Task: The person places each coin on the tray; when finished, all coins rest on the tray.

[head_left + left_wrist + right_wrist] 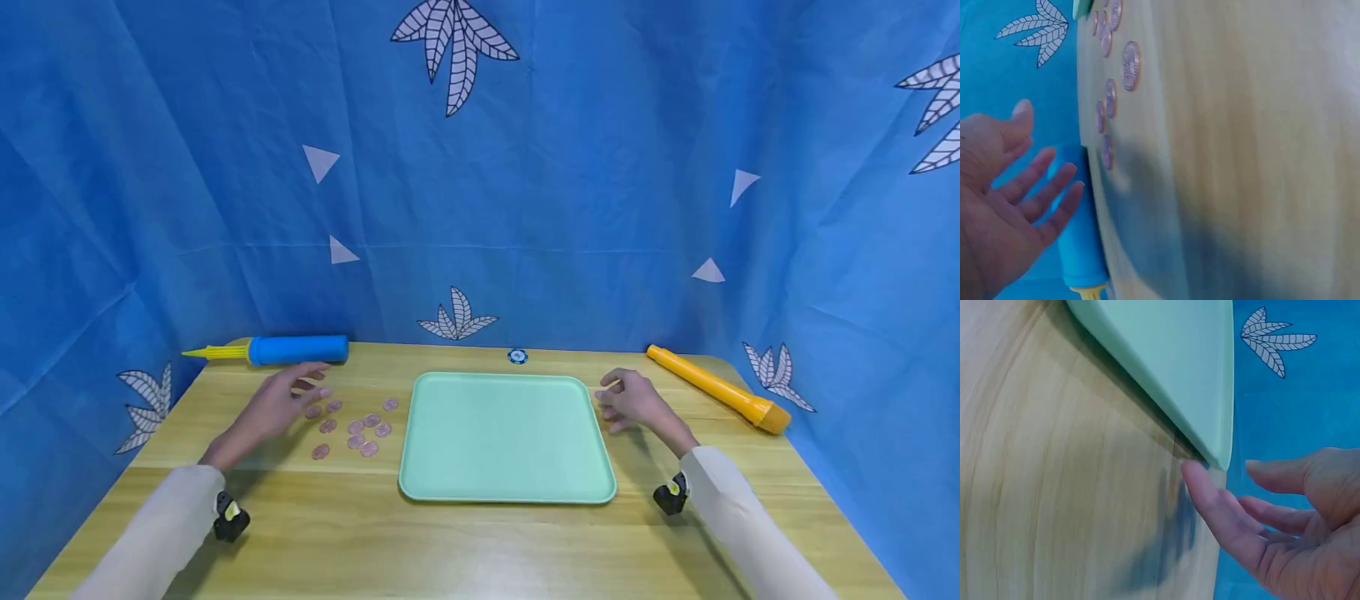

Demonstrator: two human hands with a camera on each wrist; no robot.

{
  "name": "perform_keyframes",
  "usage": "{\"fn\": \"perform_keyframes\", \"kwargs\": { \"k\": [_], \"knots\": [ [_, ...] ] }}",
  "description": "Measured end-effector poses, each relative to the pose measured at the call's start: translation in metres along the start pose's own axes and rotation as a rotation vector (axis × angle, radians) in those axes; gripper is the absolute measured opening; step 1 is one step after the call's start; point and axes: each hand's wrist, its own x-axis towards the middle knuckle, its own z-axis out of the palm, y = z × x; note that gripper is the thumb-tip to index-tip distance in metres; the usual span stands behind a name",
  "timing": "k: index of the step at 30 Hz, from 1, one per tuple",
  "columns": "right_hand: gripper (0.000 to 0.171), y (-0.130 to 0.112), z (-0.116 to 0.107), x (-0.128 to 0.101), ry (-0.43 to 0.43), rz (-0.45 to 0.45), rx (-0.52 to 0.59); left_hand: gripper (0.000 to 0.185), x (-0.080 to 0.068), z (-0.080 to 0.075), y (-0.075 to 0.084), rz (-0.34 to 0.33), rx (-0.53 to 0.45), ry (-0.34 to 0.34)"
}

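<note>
A mint green tray (507, 492) lies bare in the middle of the wooden table (450, 542). Several pink coins (357, 427) are scattered just left of it. My left hand (288, 392) hovers over the far-left coins with fingers relaxed and holds nothing; the left wrist view shows its fingers (1047, 187) spread above the coins (1130, 65). My right hand (626, 398) hangs open beside the tray's far right corner; in the right wrist view its fingertips (1194, 478) are near the tray edge (1210, 425).
A blue and yellow hand pump (288, 350) lies along the back left edge of the table, also the blue pump (1079, 244) under my left hand's view. An orange tube (712, 387) lies at the back right. A small blue chip (517, 356) sits behind the tray. Blue cloth walls surround the table.
</note>
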Motion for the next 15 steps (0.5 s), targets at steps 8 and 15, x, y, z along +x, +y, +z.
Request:
{"fn": "perform_keyframes", "kwargs": {
  "k": [8,15],
  "knots": [
    [0.026,-0.001,0.012,0.001,-0.072,0.085,0.007,0.035,-0.007,-0.005,-0.012,-0.072,0.028,-0.051],
    [0.013,-0.002,0.019,0.002,-0.035,0.087,-0.005,0.024,-0.004,0.001,-0.023,-0.089,0.072,-0.029]
  ]
}}
